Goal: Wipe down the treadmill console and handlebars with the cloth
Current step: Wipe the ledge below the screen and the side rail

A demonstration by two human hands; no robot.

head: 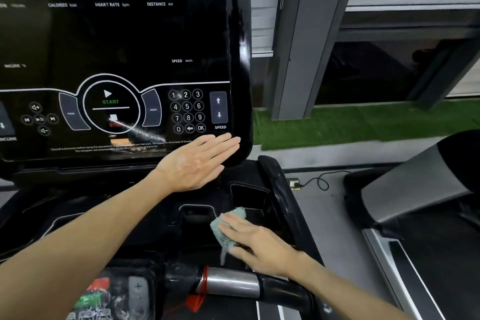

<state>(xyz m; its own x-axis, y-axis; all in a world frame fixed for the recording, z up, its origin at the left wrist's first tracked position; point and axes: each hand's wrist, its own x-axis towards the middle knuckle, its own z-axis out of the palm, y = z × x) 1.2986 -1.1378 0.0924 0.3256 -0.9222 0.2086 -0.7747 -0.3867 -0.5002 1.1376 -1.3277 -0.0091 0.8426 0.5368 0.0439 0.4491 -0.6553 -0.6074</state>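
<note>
The black treadmill console fills the upper left, with a START/STOP dial, a number keypad and SPEED arrows. My left hand lies flat with straight fingers against the console's lower right corner, just under the SPEED label. My right hand presses a light teal cloth with straight fingers onto the black tray below the console, beside a cup-holder recess. The handlebar, with a metal grip section and a red ring, runs across just below my right hand.
Wet streaks show on the console near the STOP button. A control pad with red and green buttons sits at the bottom left. A neighbouring treadmill stands to the right. A cable and plug lie on the grey floor, with green turf behind.
</note>
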